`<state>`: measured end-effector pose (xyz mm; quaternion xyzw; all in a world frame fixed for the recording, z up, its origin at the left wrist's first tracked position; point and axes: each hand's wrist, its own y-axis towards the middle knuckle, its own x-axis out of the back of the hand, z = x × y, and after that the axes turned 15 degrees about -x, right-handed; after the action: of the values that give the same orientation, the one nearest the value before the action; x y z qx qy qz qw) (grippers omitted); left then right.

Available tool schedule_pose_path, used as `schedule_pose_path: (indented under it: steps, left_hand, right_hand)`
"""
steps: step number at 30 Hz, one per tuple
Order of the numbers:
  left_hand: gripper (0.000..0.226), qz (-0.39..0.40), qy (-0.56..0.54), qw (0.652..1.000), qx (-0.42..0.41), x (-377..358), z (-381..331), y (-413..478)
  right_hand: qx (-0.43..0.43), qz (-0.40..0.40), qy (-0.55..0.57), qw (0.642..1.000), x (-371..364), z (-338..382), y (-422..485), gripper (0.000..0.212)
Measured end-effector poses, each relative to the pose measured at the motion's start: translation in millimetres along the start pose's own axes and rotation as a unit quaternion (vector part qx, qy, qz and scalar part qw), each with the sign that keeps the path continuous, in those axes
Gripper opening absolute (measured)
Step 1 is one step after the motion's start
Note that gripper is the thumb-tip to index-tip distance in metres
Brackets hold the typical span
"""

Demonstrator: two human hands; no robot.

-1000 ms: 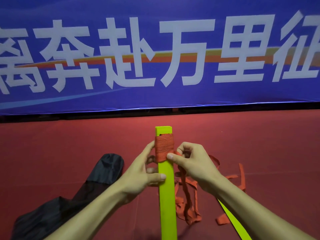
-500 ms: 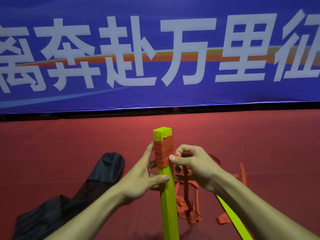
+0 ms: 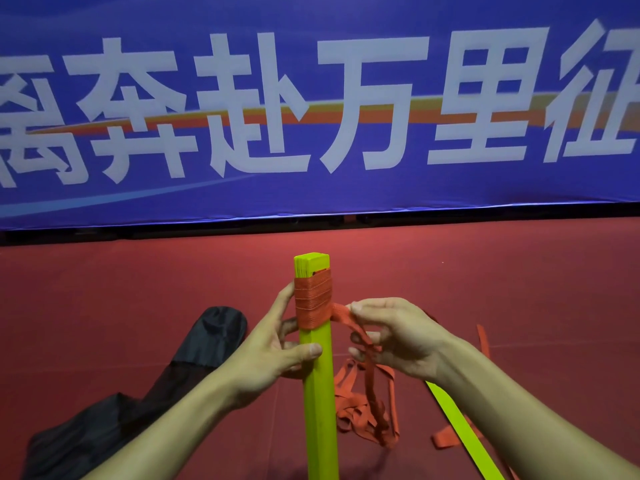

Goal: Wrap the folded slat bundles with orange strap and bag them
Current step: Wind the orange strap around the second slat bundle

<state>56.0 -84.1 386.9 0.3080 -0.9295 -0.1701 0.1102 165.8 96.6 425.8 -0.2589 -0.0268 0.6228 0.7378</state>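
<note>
- A person's view down at their own two bare hands, working above a red carpet (image 3: 138, 289). A blue banner (image 3: 311, 98) with large white characters hangs behind.
- A yellow-green bundle (image 3: 317, 382) of folded slats stands nearly upright in the middle of the view.
- An orange strap (image 3: 313, 301) is wound in several tight turns round the bundle just below its top, making a neat band.
- The left hand (image 3: 273, 355) grips the bundle just under the band, thumb across the front face and fingers curled behind.
- The right hand (image 3: 398, 336), just right of the band, pinches the strap where it leaves the bundle. Thumb and forefinger are closed on it, and the strap runs down through the other curled fingers.
- The unwound rest of the strap drops into a tangle (image 3: 367, 420) on the carpet, right of the bundle.
- A single yellow-green slat (image 3: 460, 434) lies slantwise on the carpet under the right forearm.
- A black bag (image 3: 194, 355) lies limp on the carpet to the left, apart from the bundle.
- Progress, as a judgement: the wrapping of this bundle looks well under way but unfinished. A good deal of strap is loose and its end is not fastened. Bagging has not begun.
</note>
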Motion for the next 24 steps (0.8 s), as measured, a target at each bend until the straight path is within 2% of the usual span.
schedule_pose_path:
  steps: [2, 6, 14, 17, 19, 24]
  left_hand:
    - [0.093, -0.005, 0.001, 1.000, 0.001, 0, 0, 1]
    - [0.088, -0.010, 0.004, 1.000, -0.009, 2, 2, 1]
    - [0.090, -0.005, 0.035, 0.999, -0.010, -5, -5, 1]
    - [0.088, -0.016, 0.031, 0.999, -0.020, -4, -5, 5]
    - [0.084, -0.028, 0.021, 0.999, -0.036, -4, -10, 12]
    - [0.083, -0.040, 0.010, 0.995, -0.086, -4, -36, 38]
  right_hand:
    - [-0.009, 0.033, 0.023, 0.999, -1, 0, -2, 0.009]
    - [-0.019, 0.077, -0.018, 0.997, -2, -3, -2, 0.013]
    - [0.012, 0.045, -0.026, 0.999, 6, -2, -1, 0.020]
    - [0.020, 0.072, 0.011, 0.997, 4, -1, -5, 0.015]
    - [0.030, 0.079, -0.003, 0.996, 3, 4, -7, 0.013]
    - [0.093, 0.039, -0.057, 0.993, -13, 39, -10, 0.016]
